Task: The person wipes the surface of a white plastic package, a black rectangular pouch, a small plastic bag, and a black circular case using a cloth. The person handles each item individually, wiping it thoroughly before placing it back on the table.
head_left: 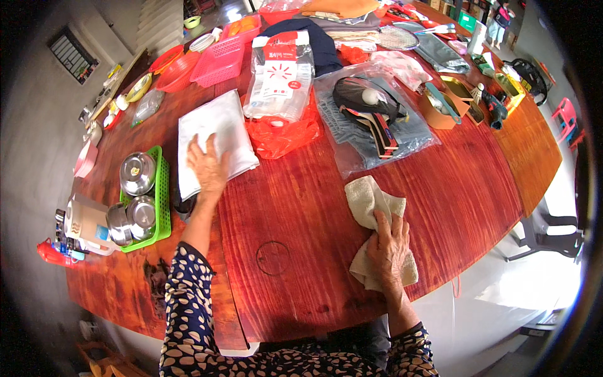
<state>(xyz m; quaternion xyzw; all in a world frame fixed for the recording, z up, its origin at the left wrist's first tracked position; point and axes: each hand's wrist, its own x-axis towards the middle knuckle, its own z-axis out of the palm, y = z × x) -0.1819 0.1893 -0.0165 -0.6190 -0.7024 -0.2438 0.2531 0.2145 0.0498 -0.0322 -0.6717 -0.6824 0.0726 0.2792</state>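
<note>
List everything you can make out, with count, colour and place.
Table: one, reddish-brown, centre
Flat packet: one, white, centre-left
Towel: one, beige, front right
Green basket: one, green, left
Steel vessels: at least three, silver, in green basket
Pink baskets: two, pink, back left
Black case: one, black, centre-right
Pink chair: one, pink, right of table
Other clutter: uncountable, mixed colours, back
Sleeves: two, navy with spots, bottom
Left grip: one, bare, on flat packet
Right grip: one, bare, on towel
</note>
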